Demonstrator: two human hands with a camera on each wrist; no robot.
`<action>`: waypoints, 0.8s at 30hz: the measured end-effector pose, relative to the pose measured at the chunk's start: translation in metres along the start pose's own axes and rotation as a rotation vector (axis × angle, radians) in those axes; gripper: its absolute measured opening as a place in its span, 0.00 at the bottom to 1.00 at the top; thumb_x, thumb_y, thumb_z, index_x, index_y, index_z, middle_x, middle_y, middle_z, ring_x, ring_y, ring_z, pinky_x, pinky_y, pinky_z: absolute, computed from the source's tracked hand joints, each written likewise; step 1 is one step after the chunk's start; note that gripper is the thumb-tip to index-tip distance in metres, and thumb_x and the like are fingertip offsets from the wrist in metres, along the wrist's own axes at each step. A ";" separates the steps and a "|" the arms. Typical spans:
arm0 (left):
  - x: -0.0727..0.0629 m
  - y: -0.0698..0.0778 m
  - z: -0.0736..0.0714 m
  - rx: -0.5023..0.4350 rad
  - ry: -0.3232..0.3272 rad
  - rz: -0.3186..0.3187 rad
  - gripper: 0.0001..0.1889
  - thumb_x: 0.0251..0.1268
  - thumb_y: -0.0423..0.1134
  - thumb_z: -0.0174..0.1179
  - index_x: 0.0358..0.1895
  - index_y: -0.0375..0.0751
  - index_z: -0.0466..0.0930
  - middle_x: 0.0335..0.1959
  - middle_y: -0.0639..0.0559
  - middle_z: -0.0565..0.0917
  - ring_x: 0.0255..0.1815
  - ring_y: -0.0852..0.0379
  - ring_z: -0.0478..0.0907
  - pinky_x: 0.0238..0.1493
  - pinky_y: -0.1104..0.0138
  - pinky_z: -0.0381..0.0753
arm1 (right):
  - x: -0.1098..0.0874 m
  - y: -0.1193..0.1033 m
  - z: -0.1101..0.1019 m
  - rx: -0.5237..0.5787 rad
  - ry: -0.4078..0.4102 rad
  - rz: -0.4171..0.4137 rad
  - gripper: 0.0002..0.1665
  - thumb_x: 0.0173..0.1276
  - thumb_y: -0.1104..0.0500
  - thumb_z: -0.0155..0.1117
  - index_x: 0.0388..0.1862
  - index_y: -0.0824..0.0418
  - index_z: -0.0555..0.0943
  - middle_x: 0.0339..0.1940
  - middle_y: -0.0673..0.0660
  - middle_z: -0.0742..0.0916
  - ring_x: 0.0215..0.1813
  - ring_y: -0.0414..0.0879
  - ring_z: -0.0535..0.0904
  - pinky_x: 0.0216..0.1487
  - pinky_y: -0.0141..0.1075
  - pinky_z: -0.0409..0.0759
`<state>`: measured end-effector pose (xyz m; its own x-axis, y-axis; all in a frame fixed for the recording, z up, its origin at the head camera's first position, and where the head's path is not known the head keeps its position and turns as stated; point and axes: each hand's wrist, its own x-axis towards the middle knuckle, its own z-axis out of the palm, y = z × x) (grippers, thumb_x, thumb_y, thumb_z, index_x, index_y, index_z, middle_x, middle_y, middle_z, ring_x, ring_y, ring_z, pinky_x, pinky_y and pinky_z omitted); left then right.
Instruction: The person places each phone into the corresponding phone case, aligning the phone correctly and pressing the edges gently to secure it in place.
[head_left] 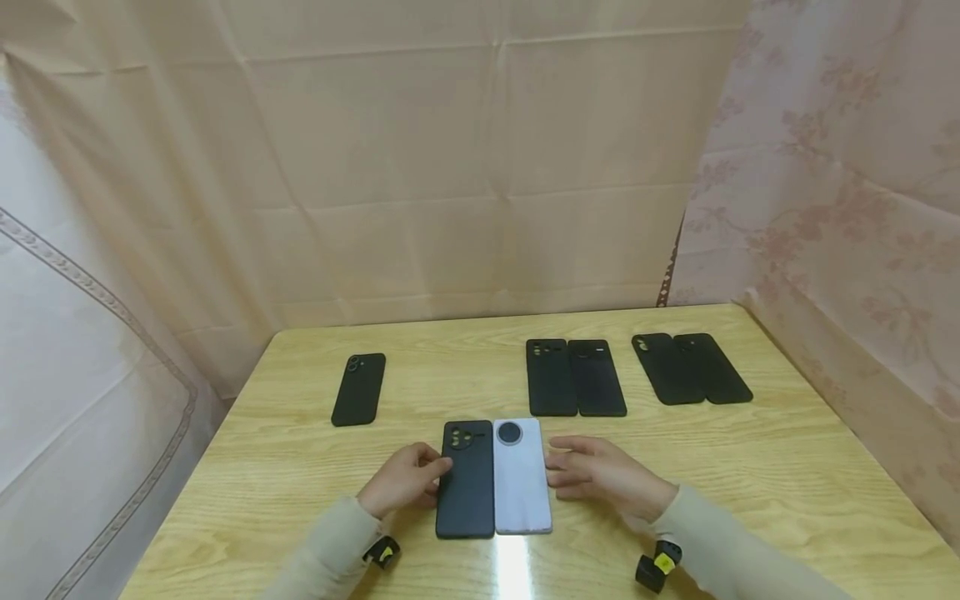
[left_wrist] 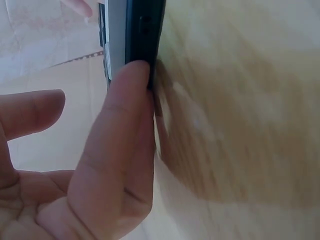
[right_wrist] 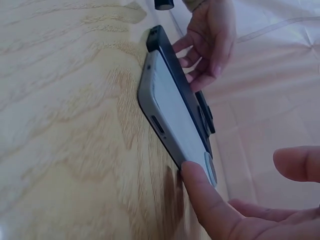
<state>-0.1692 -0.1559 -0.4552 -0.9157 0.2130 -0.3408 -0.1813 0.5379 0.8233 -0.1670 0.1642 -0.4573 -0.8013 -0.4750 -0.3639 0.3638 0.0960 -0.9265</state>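
"At centre front, flat and side by side, lie the case (head_left: 465, 492) and the white phone (head_left: 522, 492). How are they lined up?"

"Parallel. Both long axes run front to back, top ends at the back, the case on the left, and the long edges look to be touching."

"Which hand is nearer which?"

"The left hand (head_left: 408, 479) is by the case, fingers against its outer side. The right hand (head_left: 603, 475) is by the white phone, a fingertip touching its outer edge."

"Any grip?"

"None that I can see. Both hands are loosely open, holding nothing; each wrist view shows the thumb standing clear."

"And further out?"

"Behind the white phone and to the right, one dark pair (head_left: 551, 387), then another dark pair (head_left: 663, 375). Back left on the counter (head_left: 247, 500), a lone dark phone (head_left: 358, 396)."
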 end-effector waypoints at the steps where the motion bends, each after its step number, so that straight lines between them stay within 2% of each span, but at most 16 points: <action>1: -0.001 0.001 0.001 -0.005 -0.011 0.003 0.20 0.71 0.45 0.57 0.49 0.27 0.75 0.43 0.40 0.81 0.34 0.55 0.83 0.34 0.61 0.87 | -0.002 0.000 -0.001 0.005 0.005 0.006 0.37 0.77 0.55 0.52 0.74 0.75 0.54 0.66 0.73 0.75 0.56 0.51 0.83 0.58 0.45 0.82; 10: -0.004 0.006 0.012 -0.043 -0.069 0.008 0.20 0.71 0.44 0.56 0.49 0.26 0.74 0.42 0.41 0.81 0.34 0.56 0.82 0.36 0.61 0.87 | -0.013 0.004 -0.010 0.031 0.040 0.049 0.37 0.76 0.56 0.53 0.74 0.74 0.54 0.61 0.68 0.80 0.51 0.50 0.85 0.55 0.46 0.83; 17: -0.006 0.008 0.017 -0.063 -0.096 0.025 0.21 0.71 0.44 0.56 0.51 0.25 0.75 0.43 0.39 0.81 0.36 0.55 0.83 0.39 0.61 0.87 | -0.017 0.005 -0.014 -0.040 0.072 0.032 0.36 0.75 0.55 0.54 0.73 0.75 0.57 0.55 0.62 0.84 0.50 0.47 0.84 0.55 0.42 0.83; 24: -0.004 0.007 0.021 -0.045 -0.088 0.058 0.22 0.71 0.44 0.56 0.51 0.24 0.75 0.41 0.40 0.82 0.36 0.55 0.82 0.38 0.60 0.87 | -0.020 0.005 -0.017 -0.090 0.079 0.027 0.35 0.75 0.56 0.53 0.72 0.77 0.58 0.54 0.63 0.84 0.50 0.47 0.84 0.54 0.41 0.84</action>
<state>-0.1590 -0.1359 -0.4576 -0.8903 0.3150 -0.3289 -0.1466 0.4855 0.8618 -0.1575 0.1894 -0.4567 -0.8280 -0.4011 -0.3919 0.3444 0.1879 -0.9198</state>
